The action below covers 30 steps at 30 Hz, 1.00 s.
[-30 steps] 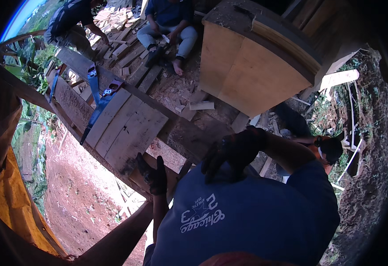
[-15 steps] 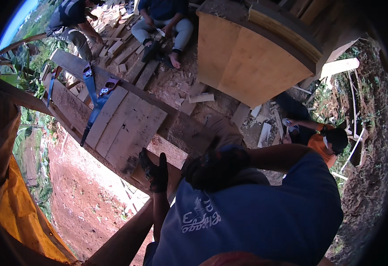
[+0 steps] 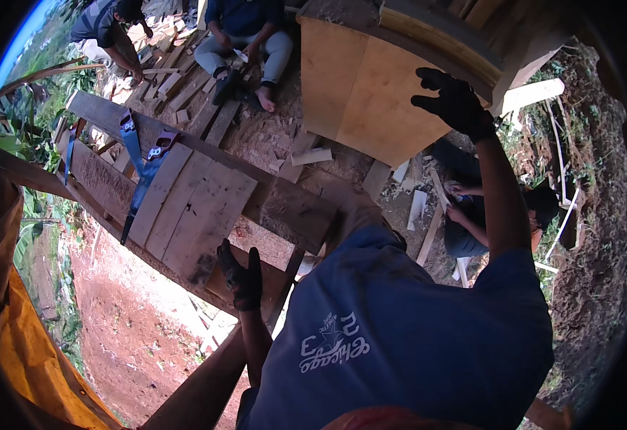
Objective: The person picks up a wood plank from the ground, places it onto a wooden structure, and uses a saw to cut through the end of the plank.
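Observation:
My left hand (image 3: 240, 278) wears a dark glove. It is open, thumb apart from the fingers, beside the near end of the joined wooden boards (image 3: 197, 208); whether it touches them I cannot tell. My right hand (image 3: 453, 104), gloved too, is raised at the end of an outstretched arm with its fingers spread. It appears in front of the large pale wooden panel (image 3: 370, 79) and holds nothing. On the timber bench by the boards lies a handsaw (image 3: 148, 183) with a blue blade and dark red handle; a second handsaw (image 3: 131, 136) crosses it.
A long beam (image 3: 141, 125) runs behind the boards. One person (image 3: 245, 43) sits among scrap wood, another (image 3: 109, 36) bends over timber at far left, and a third (image 3: 471, 222) crouches at right holding a wood strip. An orange tarp (image 3: 34, 351) hangs at lower left.
My right hand has swung from close to my body out to the upper right, in front of the panel. My left hand stays by the boards. The view has shifted slightly.

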Tool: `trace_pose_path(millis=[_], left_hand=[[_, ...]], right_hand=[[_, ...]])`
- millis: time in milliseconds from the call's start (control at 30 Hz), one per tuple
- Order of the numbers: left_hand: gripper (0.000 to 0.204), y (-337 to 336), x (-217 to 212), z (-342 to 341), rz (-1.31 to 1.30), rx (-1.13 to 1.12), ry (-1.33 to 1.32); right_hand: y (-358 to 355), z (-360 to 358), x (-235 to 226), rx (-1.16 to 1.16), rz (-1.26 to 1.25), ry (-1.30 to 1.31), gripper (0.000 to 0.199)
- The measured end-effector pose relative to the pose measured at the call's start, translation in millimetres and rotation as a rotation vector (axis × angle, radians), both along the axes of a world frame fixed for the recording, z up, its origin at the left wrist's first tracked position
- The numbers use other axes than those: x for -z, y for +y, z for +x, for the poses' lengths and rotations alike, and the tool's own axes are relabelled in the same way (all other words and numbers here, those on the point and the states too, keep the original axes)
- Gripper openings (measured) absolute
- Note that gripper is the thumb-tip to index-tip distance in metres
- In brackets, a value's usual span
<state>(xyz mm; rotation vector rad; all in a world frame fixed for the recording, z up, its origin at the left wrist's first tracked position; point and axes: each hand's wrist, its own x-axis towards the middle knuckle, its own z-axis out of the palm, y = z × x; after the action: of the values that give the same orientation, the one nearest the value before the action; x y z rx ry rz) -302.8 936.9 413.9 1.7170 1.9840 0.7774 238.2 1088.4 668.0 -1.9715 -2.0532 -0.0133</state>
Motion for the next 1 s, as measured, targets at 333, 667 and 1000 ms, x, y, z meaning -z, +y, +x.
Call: trace_pose_path(millis=[333,667,1000], left_hand=[[0.074,11,-12,4,-0.053,-0.041,0.084],[0.073,67,-10,81,-0.097,0.046,0.193],[0.074,41,-23,191,-0.28,-0.036,0.168]], right_hand=[[114,229,-32,0.41,-0.083,-0.281,0.101],[174,255,-17,0.054,-0.016,-0.061,0.081],[160,221,-22,0.206,-0.027,0.057,0.085]])
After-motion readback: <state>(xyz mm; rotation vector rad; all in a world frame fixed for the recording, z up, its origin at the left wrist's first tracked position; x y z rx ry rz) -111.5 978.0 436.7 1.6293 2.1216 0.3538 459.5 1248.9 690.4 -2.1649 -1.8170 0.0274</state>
